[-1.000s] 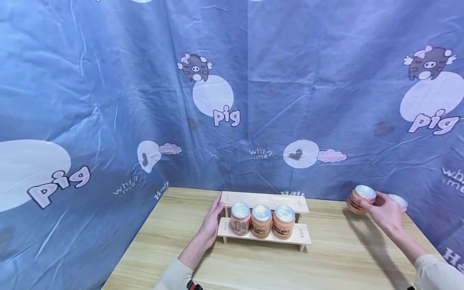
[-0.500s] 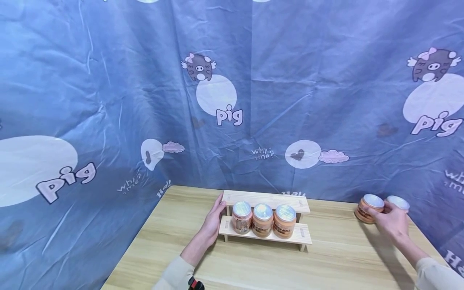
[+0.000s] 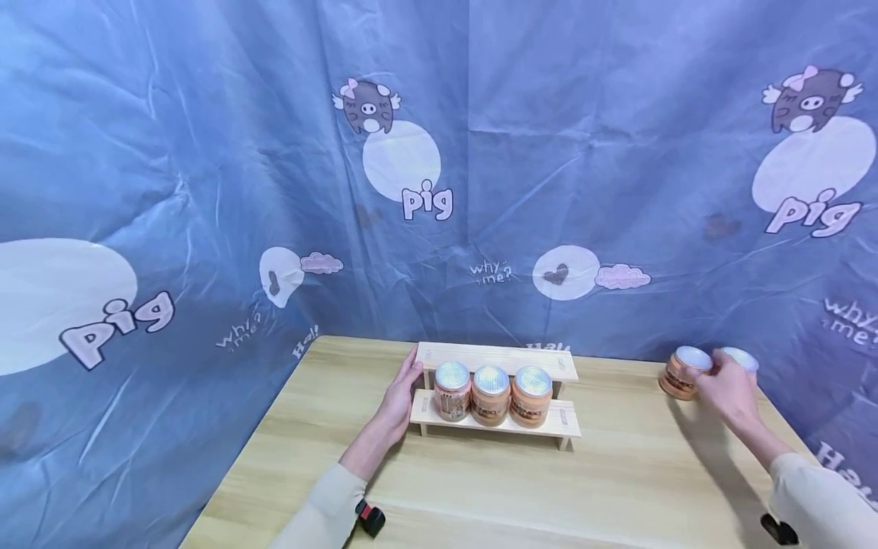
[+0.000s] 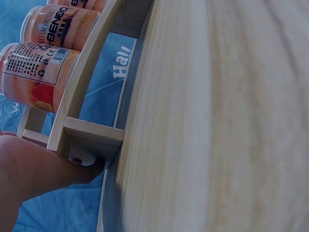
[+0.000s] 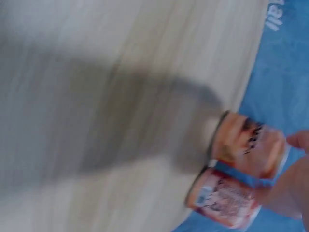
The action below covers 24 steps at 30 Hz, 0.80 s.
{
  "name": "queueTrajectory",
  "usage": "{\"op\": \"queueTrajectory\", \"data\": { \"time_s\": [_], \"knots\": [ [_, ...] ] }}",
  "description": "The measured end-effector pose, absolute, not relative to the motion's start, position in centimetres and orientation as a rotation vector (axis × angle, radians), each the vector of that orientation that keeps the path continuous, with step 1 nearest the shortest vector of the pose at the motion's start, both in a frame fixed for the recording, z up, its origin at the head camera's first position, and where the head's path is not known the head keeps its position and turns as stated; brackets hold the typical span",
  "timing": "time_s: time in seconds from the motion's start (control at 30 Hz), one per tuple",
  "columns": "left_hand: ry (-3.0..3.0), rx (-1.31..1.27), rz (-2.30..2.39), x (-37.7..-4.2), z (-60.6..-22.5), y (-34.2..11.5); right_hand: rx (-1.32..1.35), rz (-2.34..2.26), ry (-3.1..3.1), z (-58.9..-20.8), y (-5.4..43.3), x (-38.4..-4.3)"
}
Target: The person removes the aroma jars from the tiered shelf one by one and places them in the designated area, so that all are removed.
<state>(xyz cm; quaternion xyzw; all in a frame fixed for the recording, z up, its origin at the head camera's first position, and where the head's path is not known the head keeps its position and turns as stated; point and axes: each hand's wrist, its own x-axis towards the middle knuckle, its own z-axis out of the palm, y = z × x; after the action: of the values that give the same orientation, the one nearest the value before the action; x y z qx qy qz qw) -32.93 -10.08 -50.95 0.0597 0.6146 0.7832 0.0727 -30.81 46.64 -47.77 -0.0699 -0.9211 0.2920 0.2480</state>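
A small two-tier wooden shelf (image 3: 557,415) stands on the table, with three orange jars (image 3: 491,400) with silvery lids in a row on its lower tier. My left hand (image 3: 394,404) grips the shelf's left end; in the left wrist view a fingertip curls by the end leg (image 4: 94,131). At the back right, an orange jar (image 3: 679,379) stands upright on the table. Around its lid my right hand (image 3: 730,390) has its thumb and fingers loosely spread. A second jar (image 5: 224,198) stands close beside it, partly behind that hand in the head view.
The light wooden table (image 3: 473,488) meets a blue printed curtain (image 3: 480,191) along its back edge and at both sides. The shelf's upper tier (image 3: 494,358) carries nothing. A dark strap (image 3: 370,520) shows at the left sleeve.
My right hand has lowered the jar to the table beside the other one, and its thumb has since drawn back a little. My left hand stays on the shelf. The head view shifts slightly.
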Motion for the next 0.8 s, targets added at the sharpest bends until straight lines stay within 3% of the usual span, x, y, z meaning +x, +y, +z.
{"op": "queueTrajectory", "data": {
  "time_s": [0.27,0.47,0.8],
  "knots": [
    [1.842,0.202,2.354,-33.9,-50.4,-9.9,-0.218,1.012,-2.321,-42.8,40.3,-29.9],
    [1.806,0.181,2.383,-33.7,-50.3,-10.1,-0.041,1.212,-2.255,-41.8,32.8,-27.5],
    [1.809,0.181,2.379,-32.8,-50.7,-9.8,0.220,1.376,-2.486,-44.5,24.8,-24.3]
  ]
}}
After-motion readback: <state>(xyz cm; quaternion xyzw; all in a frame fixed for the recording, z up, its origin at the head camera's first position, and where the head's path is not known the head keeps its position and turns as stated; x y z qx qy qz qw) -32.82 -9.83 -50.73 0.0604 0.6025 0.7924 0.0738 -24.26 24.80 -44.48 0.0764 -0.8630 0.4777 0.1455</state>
